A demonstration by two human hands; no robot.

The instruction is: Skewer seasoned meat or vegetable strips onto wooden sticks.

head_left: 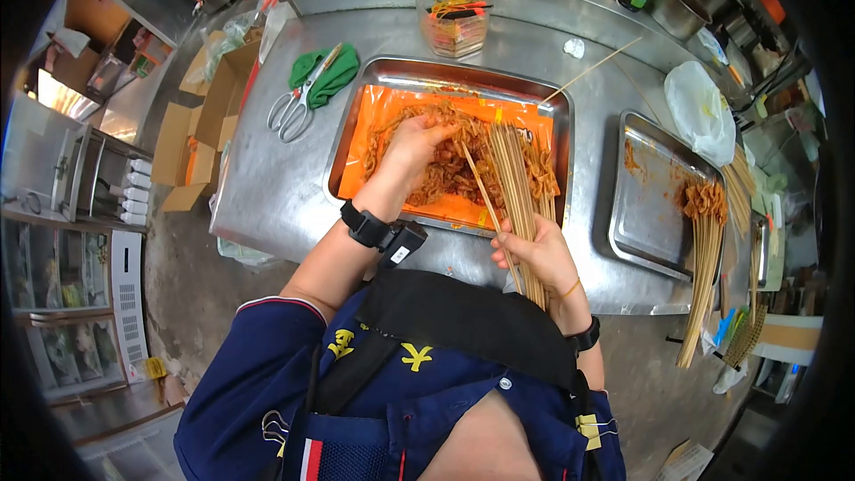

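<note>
A metal tray (356,93) holds an orange plastic sheet (359,138) with a heap of sauced, reddish-brown food strips (436,183) on it. Over the heap, my left hand (414,151) pinches a piece of the food near the tip of one skewer. My right hand (539,258) is wrapped round a thick bundle of wooden skewers (514,178), whose upper ends reach over the tray. One skewer (481,187) leans out to the left of the bundle, its lower part at my right thumb.
Scissors (298,107) lie on a green cloth (331,76) at the left. Behind the tray stands a clear container (454,27). Loaded skewers (704,267) rest on a second tray (628,205) at the right, beside a white plastic bag (699,111).
</note>
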